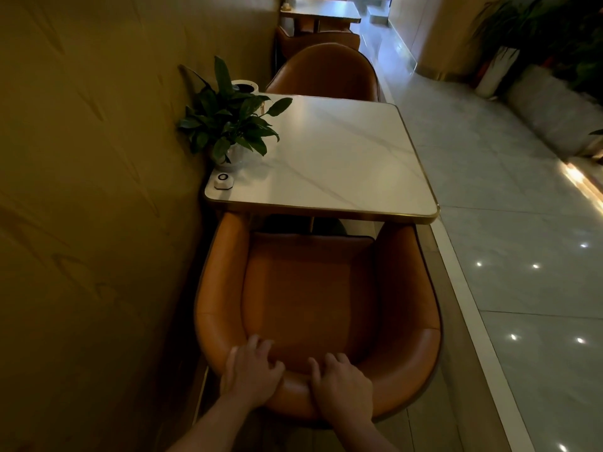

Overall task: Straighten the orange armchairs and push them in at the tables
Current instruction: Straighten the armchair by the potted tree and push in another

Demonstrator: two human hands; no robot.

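Note:
An orange armchair [313, 298] stands right in front of me, facing a white marble table [342, 158], its arms reaching just under the table's near edge. My left hand [251, 370] grips the top of the chair's backrest, fingers curled over the rim. My right hand [341, 383] grips the same rim beside it. A second orange armchair [326, 73] stands at the table's far side, facing me. Another table [321, 9] with more orange chairs [313, 40] lies farther back.
A wall [98, 190] runs close along the left. On the table's left side stand a potted plant [228, 125], a white call button [223, 181] and a white round container [244, 87]. A glossy tiled aisle [505, 239] opens to the right, with planters [496, 70] beyond.

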